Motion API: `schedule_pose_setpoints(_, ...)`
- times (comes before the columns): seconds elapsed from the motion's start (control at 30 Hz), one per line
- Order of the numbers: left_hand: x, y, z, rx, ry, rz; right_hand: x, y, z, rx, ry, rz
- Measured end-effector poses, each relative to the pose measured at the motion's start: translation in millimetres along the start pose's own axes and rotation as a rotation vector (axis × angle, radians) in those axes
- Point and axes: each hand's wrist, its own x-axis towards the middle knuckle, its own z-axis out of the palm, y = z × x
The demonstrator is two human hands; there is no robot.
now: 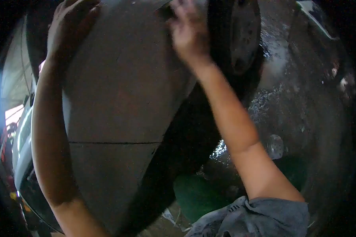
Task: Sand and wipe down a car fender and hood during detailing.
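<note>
A dull grey car side panel (pixel 118 98) fills the middle, crossed by a dark seam. At its upper left, my left hand (pixel 73 23) lies in shadow against the bodywork, fingers spread and partly cut off by the picture's top edge. My right hand (pixel 190 35) is at the panel's upper right, beside the car wheel (pixel 245 35). Motion smears its fingers. A small dark patch shows by those fingertips; I cannot make out whether it is something held or part of the car.
Wet, shiny ground (pixel 273 102) stretches along the right side. Green cloth (pixel 197 195) shows low down, near my grey sleeve (pixel 261 217). A pale, perforated shoe-like thing (pixel 275 146) is on the ground. Car windows (pixel 17 71) curve along the left.
</note>
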Motion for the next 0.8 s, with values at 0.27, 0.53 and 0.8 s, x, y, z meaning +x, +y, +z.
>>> schedule_pose_setpoints(0.27,-1,-1,-16,-0.064,-0.009,-0.02,-168,-240,-11,0.211,-0.257,-0.182)
schedule_pose_setpoints(0.53,3,8,-14,-0.03,-0.108,-0.101,-49,-42,13,0.069,0.004,-0.016)
schedule_pose_setpoints(0.8,-8,11,-12,0.17,0.165,-0.138,-34,-40,9,-0.046,-0.009,0.047)
